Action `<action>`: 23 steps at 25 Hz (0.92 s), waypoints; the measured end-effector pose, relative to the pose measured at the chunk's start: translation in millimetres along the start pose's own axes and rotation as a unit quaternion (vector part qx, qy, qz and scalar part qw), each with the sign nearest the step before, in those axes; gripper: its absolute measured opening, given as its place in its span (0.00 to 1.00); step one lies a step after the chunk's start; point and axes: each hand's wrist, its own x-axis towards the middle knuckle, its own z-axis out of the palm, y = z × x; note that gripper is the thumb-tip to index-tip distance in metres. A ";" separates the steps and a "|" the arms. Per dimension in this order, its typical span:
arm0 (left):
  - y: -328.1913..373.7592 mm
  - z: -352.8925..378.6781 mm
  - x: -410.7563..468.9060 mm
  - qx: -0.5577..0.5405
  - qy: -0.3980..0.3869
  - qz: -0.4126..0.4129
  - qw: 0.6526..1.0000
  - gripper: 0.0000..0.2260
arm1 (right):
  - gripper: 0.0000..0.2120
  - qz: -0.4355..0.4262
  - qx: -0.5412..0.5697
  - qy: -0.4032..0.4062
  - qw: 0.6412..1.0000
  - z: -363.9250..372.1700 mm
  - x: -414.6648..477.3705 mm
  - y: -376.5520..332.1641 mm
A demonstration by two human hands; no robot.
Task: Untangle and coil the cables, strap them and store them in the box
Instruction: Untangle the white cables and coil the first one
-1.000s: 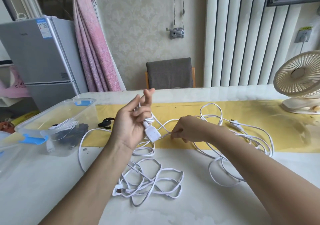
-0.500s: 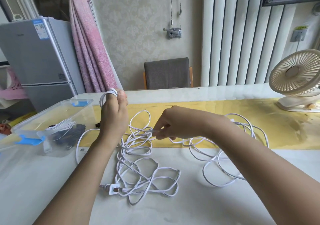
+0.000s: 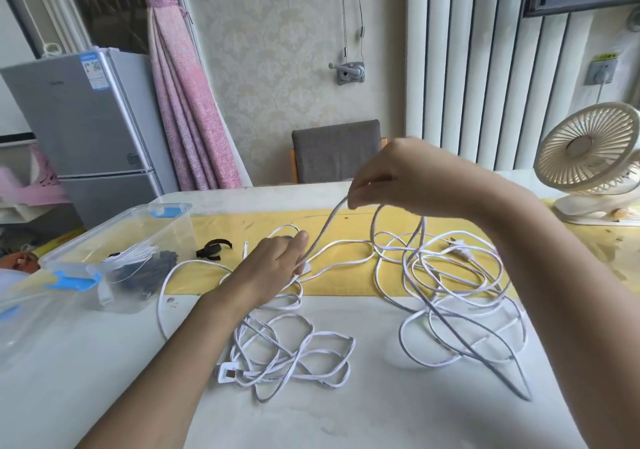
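Above yellow runner strip (image 3: 343, 286) on pale worktop (image 3: 381, 417), right hand (image 3: 398, 178) hovering raised, fingers (image 3: 360, 192) pinching thin white cable (image 3: 323, 230); strand slanting down to left hand (image 3: 277, 258). Left hand resting low over strip's near edge, its fingers curling round same cable. Loose white tangle (image 3: 287, 348) with flat white plug (image 3: 227, 374) lying nearer than strip. Second white tangle (image 3: 446, 275) lying across strip's right part, loops hanging from right hand. Clear plastic box with blue clips (image 3: 114, 240) sitting at strip's left end, holding dark items and white cord. Black curved strap (image 3: 213, 249) lying on strip beside box.
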 end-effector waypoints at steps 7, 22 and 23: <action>25.4 -12.5 2.3 -0.452 -0.316 -0.078 0.830 0.14 | 0.08 0.119 -0.030 0.195 0.973 -16.1 -1.3 48.9; 28.8 -22.6 -9.4 -0.712 -0.392 0.010 0.582 0.16 | 0.09 0.149 -0.134 0.138 0.970 39.0 14.3 56.4; 27.4 -26.1 -9.8 -0.746 -0.347 0.011 0.568 0.15 | 0.09 0.145 -0.142 0.123 0.971 44.3 14.1 53.8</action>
